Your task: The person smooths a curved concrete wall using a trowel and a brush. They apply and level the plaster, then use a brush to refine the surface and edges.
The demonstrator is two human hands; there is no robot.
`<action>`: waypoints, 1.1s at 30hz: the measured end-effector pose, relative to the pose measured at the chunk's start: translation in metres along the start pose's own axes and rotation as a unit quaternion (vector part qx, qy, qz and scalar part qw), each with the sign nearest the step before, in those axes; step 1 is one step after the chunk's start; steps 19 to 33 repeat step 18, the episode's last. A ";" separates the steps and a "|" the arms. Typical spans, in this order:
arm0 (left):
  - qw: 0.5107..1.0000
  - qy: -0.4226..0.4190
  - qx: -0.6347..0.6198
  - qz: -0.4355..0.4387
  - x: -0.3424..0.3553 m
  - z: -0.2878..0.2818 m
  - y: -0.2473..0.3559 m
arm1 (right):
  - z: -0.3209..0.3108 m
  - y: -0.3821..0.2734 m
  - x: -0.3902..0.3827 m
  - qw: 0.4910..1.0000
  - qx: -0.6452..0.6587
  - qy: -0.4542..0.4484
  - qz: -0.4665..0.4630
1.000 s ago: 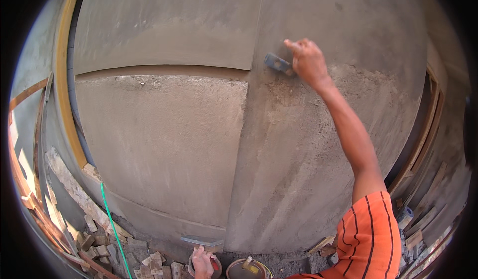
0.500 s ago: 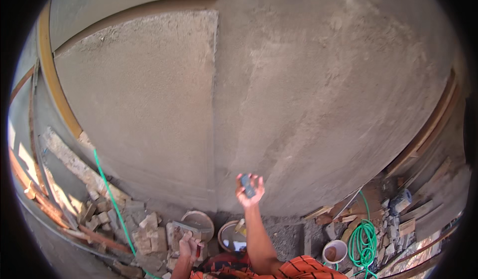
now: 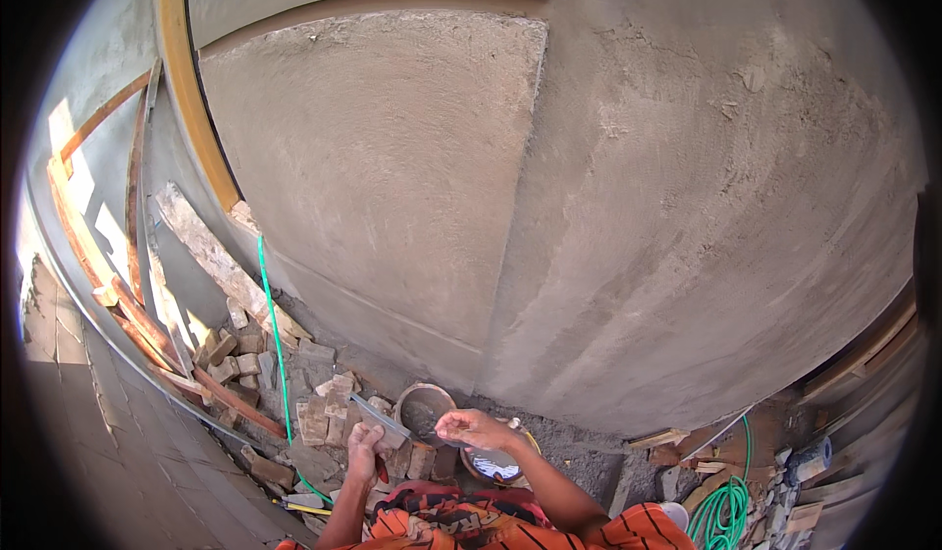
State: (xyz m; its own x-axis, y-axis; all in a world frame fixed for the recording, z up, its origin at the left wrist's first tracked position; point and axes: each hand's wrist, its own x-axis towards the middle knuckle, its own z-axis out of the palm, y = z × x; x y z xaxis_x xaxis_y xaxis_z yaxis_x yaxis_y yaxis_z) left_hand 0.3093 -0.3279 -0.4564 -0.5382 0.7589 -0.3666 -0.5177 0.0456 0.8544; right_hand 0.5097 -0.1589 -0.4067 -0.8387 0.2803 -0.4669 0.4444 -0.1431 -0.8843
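My left hand point(image 3: 364, 448) is closed around a plastering trowel. Its flat grey blade point(image 3: 389, 420) points up and to the right, and a bit of red handle shows below my fingers. Just right of the blade, my right hand point(image 3: 477, 429) is held with its fingers curled together; what lies in them is hidden. Behind the hands stands a round bucket point(image 3: 403, 400) with grey mortar in it. A second bucket point(image 3: 531, 438), holding shiny liquid, sits partly under my right forearm. The grey plastered wall point(image 3: 392, 177) rises in front, its left panel bordered by a raised edge.
Broken bricks point(image 3: 314, 422) are heaped left of the buckets. A green hose point(image 3: 278, 344) runs down there, and more hose lies coiled point(image 3: 721, 513) at the lower right. Wooden strips point(image 3: 137, 305) lean at the left. Planks and rubble lie at the right.
My right hand has come down from the wall, where it held a dark grey piece, to beside the trowel blade. The view has shifted left; my left hand keeps the trowel.
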 end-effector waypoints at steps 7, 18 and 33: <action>0.964 -0.083 0.254 0.006 -0.012 0.052 -0.077 | 0.011 0.061 -0.040 0.993 0.009 0.078 0.087; 0.970 -0.175 0.154 -0.074 -0.041 0.154 -0.114 | -0.065 0.144 -0.108 0.975 0.207 0.065 0.055; 0.970 -0.175 0.154 -0.074 -0.041 0.154 -0.114 | -0.065 0.144 -0.108 0.975 0.207 0.065 0.055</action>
